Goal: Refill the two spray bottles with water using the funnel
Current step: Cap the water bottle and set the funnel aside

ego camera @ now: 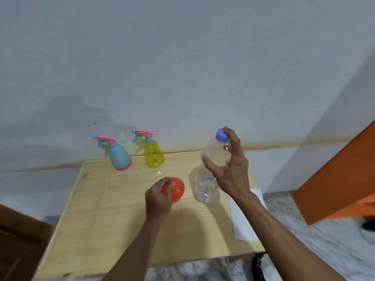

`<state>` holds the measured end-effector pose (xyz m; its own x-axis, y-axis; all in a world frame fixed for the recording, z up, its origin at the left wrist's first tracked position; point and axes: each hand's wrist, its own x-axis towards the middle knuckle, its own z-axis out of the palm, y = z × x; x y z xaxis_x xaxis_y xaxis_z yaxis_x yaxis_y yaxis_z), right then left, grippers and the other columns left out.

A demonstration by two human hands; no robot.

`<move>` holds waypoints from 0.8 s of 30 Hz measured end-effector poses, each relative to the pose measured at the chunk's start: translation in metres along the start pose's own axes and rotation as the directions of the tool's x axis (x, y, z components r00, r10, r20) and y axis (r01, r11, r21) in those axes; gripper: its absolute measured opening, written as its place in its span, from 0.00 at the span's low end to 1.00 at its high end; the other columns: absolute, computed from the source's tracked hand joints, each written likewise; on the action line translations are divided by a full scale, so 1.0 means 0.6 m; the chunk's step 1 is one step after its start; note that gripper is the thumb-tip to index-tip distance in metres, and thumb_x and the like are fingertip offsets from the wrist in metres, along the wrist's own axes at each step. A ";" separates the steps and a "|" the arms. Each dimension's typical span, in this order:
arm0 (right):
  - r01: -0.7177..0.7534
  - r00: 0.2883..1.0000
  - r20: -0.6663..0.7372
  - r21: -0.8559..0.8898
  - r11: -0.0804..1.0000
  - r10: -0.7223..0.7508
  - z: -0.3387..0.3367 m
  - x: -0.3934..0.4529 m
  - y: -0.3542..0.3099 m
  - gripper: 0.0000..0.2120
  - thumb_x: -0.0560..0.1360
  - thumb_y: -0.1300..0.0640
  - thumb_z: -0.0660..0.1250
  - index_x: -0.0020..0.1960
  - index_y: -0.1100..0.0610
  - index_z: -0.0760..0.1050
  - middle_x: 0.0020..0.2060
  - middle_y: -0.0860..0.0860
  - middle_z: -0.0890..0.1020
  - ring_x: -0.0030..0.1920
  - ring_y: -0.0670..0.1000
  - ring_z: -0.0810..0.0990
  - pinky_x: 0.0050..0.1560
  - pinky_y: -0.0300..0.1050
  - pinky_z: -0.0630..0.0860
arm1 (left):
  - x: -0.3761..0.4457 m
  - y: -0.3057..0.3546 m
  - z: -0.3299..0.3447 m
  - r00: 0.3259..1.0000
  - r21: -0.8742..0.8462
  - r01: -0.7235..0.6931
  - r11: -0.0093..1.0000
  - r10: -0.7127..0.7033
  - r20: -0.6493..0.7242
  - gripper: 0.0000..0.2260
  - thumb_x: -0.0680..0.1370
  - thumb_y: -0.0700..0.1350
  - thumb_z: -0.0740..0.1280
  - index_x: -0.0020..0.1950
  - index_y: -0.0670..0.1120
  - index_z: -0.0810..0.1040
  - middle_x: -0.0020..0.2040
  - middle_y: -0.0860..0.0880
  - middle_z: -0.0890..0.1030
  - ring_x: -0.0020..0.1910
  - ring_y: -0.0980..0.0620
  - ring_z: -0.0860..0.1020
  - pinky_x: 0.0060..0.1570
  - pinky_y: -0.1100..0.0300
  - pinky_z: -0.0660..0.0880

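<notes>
pale wood makes up the small tabletop (97, 220), pushed against a grey-white wall (182, 67). at its far edge stand two spray bottles, both upright with pink trigger heads screwed on: a blue spray bottle (119, 157) to the left and a yellow translucent spray bottle (153, 156) just beside it. nearer, the left hand (158, 199) curls its fingers around an orange funnel (176, 188) resting on the table. the right hand (229, 169) is spread wide against a clear plastic water bottle (209, 171) with a blue cap (222, 135), fingertips touching its upper part and cap; whether it truly grips is hard to tell. a white sheet of paper (245, 224) lies at the table's right edge.
</notes>
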<state>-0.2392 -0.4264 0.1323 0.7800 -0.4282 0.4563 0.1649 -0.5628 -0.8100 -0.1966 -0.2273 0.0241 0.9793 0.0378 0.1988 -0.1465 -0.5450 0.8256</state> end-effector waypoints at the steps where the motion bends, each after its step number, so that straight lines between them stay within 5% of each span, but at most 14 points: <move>1: 0.001 1.000 -0.015 -0.007 1.000 -0.001 -0.002 0.009 -0.001 0.42 0.68 0.55 0.80 0.74 0.39 0.61 0.70 0.33 0.70 0.66 0.46 0.75 0.63 0.54 0.76 | 0.010 0.004 0.003 1.000 -0.010 -0.009 1.000 0.009 0.007 0.08 0.76 0.42 0.73 0.53 0.42 0.85 0.50 0.45 0.86 0.50 0.45 0.83 0.49 0.64 0.70; 8: 0.012 0.998 -0.054 -0.029 1.000 -0.014 -0.001 0.092 0.020 0.41 0.69 0.54 0.80 0.76 0.44 0.63 0.70 0.37 0.72 0.64 0.47 0.76 0.64 0.49 0.74 | 0.091 0.030 0.051 0.999 -0.016 -0.047 0.999 0.047 0.014 0.08 0.77 0.42 0.72 0.55 0.42 0.84 0.51 0.45 0.86 0.51 0.45 0.82 0.52 0.63 0.71; 14: 0.033 0.999 -0.023 -0.033 0.999 -0.033 0.020 0.175 0.075 0.41 0.70 0.55 0.79 0.76 0.43 0.61 0.67 0.22 0.64 0.66 0.46 0.74 0.67 0.42 0.72 | 0.175 0.037 0.127 1.000 0.046 -0.029 0.999 0.029 0.004 0.08 0.75 0.40 0.73 0.53 0.42 0.85 0.49 0.44 0.86 0.49 0.42 0.82 0.48 0.63 0.68; 20: -0.016 1.000 0.015 0.000 1.000 0.016 0.054 0.234 0.142 0.40 0.70 0.54 0.78 0.76 0.41 0.61 0.66 0.20 0.63 0.67 0.44 0.73 0.64 0.30 0.66 | 0.234 0.008 0.197 0.998 0.152 -0.027 0.988 0.018 0.058 0.10 0.76 0.43 0.73 0.56 0.42 0.84 0.52 0.43 0.86 0.51 0.42 0.83 0.51 0.61 0.69; 24: 0.075 0.997 -0.012 -0.035 0.997 -0.075 0.076 0.256 0.170 0.40 0.70 0.57 0.79 0.77 0.52 0.63 0.70 0.34 0.67 0.68 0.45 0.72 0.68 0.33 0.67 | 0.256 -0.011 0.228 0.995 0.160 -0.023 0.987 0.007 0.099 0.10 0.75 0.42 0.74 0.55 0.42 0.85 0.52 0.43 0.86 0.50 0.42 0.83 0.52 0.57 0.74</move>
<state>-0.0750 -0.5175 0.1032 0.7582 -0.3931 0.5202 0.2013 -0.6178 -0.7602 -0.0260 -0.3326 -0.0229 0.9872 -0.0496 0.1514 -0.1451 -0.6727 0.7255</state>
